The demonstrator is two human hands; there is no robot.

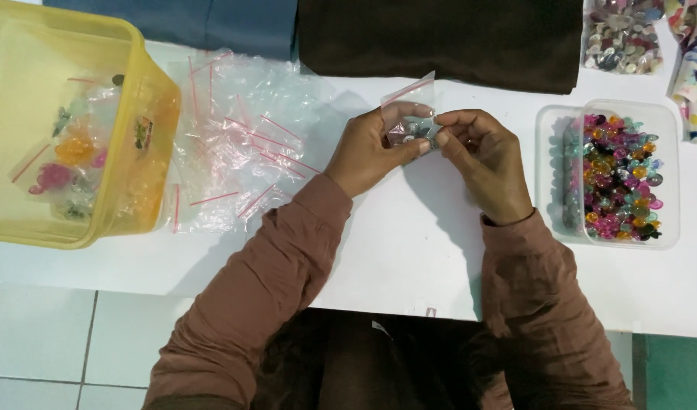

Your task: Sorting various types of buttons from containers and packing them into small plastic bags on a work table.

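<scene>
I look down from the head camera at a white worktop (409, 250). My left hand (371, 152) and right hand (481, 163) meet above its middle, both in reddish-brown sleeves. Together they pinch a small clear zip bag (411, 102) with a red seal strip; the fingers (409, 148) of the left hand are closed on its lower left side, and the right hand's fingertips are closed on its lower right. The bag stands upright between them, and a few pale, shiny pieces show inside near the bottom.

At the worktop's left edge sits a yellow plastic tub (147, 152) holding filled bags of coloured pieces. Just beside it lies a loose heap of empty clear bags (242, 144) with red strips. Near the right edge rests a clear tray (667, 175) full of multicoloured gems (618, 175). Along the far edge lies a dark brown cloth (447, 38).
</scene>
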